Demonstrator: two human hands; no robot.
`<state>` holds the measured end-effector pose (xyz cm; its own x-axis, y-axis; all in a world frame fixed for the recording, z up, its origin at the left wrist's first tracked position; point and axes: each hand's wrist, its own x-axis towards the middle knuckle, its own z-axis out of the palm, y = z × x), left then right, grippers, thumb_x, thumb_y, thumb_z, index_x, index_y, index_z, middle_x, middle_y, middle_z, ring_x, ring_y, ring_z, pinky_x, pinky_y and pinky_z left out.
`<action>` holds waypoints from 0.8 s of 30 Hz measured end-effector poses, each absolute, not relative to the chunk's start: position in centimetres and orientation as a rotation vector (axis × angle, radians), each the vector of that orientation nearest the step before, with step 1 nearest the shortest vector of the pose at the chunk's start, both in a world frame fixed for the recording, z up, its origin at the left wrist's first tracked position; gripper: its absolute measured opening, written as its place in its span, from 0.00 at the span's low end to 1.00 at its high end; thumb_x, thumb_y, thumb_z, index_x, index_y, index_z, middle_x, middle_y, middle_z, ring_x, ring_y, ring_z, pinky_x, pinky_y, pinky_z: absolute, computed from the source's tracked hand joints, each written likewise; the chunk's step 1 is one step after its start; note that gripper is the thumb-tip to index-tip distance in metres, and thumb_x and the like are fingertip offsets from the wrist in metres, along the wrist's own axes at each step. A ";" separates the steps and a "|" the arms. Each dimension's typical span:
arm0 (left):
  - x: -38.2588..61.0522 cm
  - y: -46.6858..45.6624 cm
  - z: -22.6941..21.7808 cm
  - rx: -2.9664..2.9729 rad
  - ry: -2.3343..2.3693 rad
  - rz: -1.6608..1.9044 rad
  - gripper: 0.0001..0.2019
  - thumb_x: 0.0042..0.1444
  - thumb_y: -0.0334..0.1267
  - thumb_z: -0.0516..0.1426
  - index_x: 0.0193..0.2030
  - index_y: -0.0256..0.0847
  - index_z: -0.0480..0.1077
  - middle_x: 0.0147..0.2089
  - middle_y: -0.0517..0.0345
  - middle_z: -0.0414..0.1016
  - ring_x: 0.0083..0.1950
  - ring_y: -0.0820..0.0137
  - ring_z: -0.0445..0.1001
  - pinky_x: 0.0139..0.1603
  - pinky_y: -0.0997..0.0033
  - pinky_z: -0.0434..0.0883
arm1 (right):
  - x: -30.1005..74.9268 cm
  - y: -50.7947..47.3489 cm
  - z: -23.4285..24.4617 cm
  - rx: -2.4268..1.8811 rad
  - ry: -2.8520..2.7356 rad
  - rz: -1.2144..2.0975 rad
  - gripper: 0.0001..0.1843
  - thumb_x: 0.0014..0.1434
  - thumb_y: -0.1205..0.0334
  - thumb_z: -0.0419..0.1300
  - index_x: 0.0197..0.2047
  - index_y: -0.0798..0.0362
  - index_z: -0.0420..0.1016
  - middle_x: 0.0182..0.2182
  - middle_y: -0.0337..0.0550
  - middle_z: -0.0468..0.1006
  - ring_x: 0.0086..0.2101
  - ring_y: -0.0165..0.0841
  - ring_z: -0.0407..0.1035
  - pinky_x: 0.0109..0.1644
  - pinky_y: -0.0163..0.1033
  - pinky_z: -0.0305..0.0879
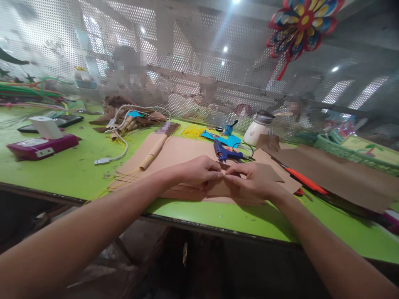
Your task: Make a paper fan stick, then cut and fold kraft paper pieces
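Observation:
In the head view my left hand (204, 171) and my right hand (251, 176) meet fingertip to fingertip, both pinched closed. A small folded piece of brown paper (223, 165) shows between them, partly hidden by the fingers. Beneath both hands lies a stack of light brown paper sheets (183, 155). Just beyond them rests a blue glue gun (226, 153). Left of my hands, a rolled brown paper tube (154, 151) tied with yellow string lies across the stack. A darker brown paper flap (269, 172) sticks out beside my right hand.
On the green table (75, 176) are a purple power strip (43, 146), a white USB cable (120, 155), blue paper (227, 141), yellow shreds (195, 132) and a white jug (257, 131). At right lie an orange-handled tool (307, 180), brown sheets (336, 174) and a green basket (355, 155).

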<state>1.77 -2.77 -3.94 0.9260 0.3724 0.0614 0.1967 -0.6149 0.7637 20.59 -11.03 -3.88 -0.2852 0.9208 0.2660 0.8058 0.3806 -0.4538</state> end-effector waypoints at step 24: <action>0.8 -0.9 -3.7 2.222 0.453 0.205 0.11 0.56 0.40 0.51 0.28 0.36 0.66 0.20 0.63 0.68 0.24 0.73 0.70 0.30 0.76 0.65 | 22.9 -10.1 -4.2 -1.439 -1.976 0.862 0.11 0.56 0.55 0.59 0.32 0.55 0.75 0.21 0.38 0.75 0.24 0.27 0.67 0.30 0.33 0.60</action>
